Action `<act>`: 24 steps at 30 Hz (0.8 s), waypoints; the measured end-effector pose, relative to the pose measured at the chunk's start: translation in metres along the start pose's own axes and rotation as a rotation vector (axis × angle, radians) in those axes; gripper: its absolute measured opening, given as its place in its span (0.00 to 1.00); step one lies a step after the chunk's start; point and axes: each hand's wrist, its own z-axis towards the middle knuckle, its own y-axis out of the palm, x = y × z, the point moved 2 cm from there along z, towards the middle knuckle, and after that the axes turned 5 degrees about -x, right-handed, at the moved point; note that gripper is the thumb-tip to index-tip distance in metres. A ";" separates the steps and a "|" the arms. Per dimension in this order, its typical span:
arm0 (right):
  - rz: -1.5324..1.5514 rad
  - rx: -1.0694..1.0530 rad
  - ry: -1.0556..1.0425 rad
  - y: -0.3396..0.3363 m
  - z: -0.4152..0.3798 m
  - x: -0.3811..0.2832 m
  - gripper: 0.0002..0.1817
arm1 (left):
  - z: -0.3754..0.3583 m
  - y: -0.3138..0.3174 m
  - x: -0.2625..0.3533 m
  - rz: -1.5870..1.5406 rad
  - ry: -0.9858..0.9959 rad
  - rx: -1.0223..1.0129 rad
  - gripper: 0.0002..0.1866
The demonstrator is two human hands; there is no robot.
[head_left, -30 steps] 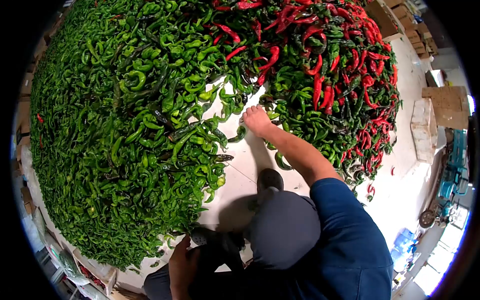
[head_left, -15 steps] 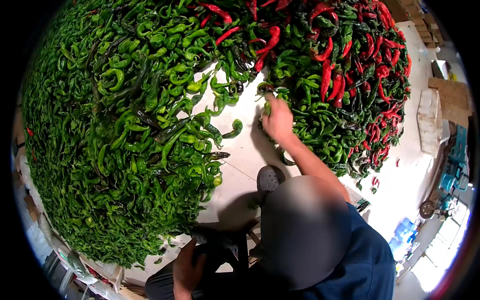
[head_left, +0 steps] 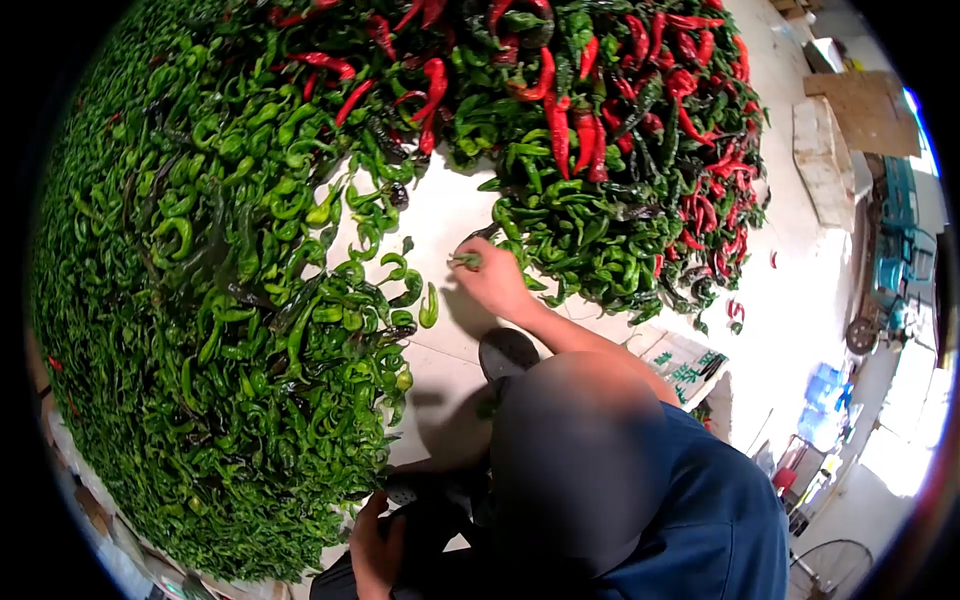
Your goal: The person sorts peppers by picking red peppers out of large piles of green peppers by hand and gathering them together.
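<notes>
My right hand [head_left: 492, 280] is closed in a pinch on a green chili pepper [head_left: 467, 260], above the pale floor between two piles. A dark pepper [head_left: 486, 233] shows right at its fingers. To the left spreads a large pile of green peppers [head_left: 240, 330], with one loose green pepper [head_left: 429, 305] lying off its edge. On the other side is a heap of green peppers [head_left: 580, 225] with red peppers [head_left: 585, 140] on and behind it. My left hand [head_left: 374, 550] rests on the knee, fingers apart, holding nothing.
A shoe [head_left: 508, 352] stands on the floor below the right hand. Behind the right arm is a printed white box [head_left: 680, 362]. Farther right are a white foam box [head_left: 822, 160], a brown board [head_left: 860, 112] and a teal wheeled machine [head_left: 893, 270].
The view has shifted. My right hand has drawn back from the right heap with a green chili pepper. Another green pepper now lies by the left pile's edge. The left hand stays on the knee.
</notes>
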 end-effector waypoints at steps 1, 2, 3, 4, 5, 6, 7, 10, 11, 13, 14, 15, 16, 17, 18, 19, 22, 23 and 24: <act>-0.108 0.105 -0.006 -0.020 -0.006 -0.005 0.15 | -0.001 0.001 0.000 -0.022 0.012 0.034 0.26; -0.216 0.207 -0.016 -0.042 -0.012 -0.013 0.16 | -0.002 0.001 -0.001 -0.051 -0.015 0.004 0.26; -0.369 0.366 -0.143 -0.064 -0.013 -0.020 0.20 | -0.005 0.000 -0.003 -0.082 -0.043 -0.024 0.26; -0.522 0.523 -0.269 -0.087 -0.013 -0.026 0.24 | -0.006 0.000 -0.005 -0.114 -0.070 -0.052 0.25; -0.614 0.615 -0.285 -0.111 -0.011 -0.041 0.29 | -0.005 0.002 -0.005 -0.098 -0.105 -0.044 0.25; -0.706 0.705 -0.299 -0.134 -0.005 -0.057 0.34 | -0.005 0.005 -0.013 -0.065 -0.058 -0.038 0.25; -0.754 0.730 -0.274 -0.153 0.003 -0.063 0.39 | -0.004 0.010 -0.028 -0.032 -0.015 -0.033 0.25; -0.904 0.739 -0.226 -0.186 0.039 -0.070 0.50 | -0.004 0.013 -0.035 0.022 0.054 -0.013 0.25; -0.949 0.676 -0.190 -0.189 0.051 -0.074 0.50 | -0.002 0.013 -0.031 0.055 0.055 -0.005 0.25; -0.983 0.593 -0.033 -0.183 0.076 -0.075 0.48 | 0.000 0.013 -0.023 0.099 0.036 -0.001 0.25; -0.999 0.548 0.046 -0.181 0.087 -0.072 0.47 | 0.001 0.012 -0.017 0.110 0.014 -0.005 0.25; -1.001 0.586 0.014 -0.180 0.095 -0.068 0.42 | 0.000 0.011 -0.011 0.121 -0.010 -0.009 0.25; -0.896 0.570 0.072 -0.183 0.099 -0.069 0.41 | 0.001 0.010 -0.001 0.120 0.019 0.013 0.24; -0.791 0.549 0.135 -0.185 0.100 -0.068 0.39 | 0.001 0.008 0.012 0.122 0.045 0.032 0.22; -0.687 0.526 0.196 -0.188 0.100 -0.066 0.37 | 0.001 0.005 0.022 0.123 0.070 0.050 0.20; -0.674 0.505 0.172 -0.193 0.101 -0.061 0.31 | 0.004 0.002 0.030 0.089 0.029 0.030 0.22; -0.336 0.349 0.002 -0.212 0.097 -0.049 0.29 | 0.009 -0.003 0.044 0.036 -0.005 -0.001 0.25; -0.041 0.272 0.017 -0.219 0.084 -0.060 0.25 | 0.008 -0.003 0.044 0.050 0.031 0.011 0.25; 0.205 0.181 0.002 -0.227 0.076 -0.061 0.20 | 0.007 -0.004 0.044 0.065 0.069 0.022 0.25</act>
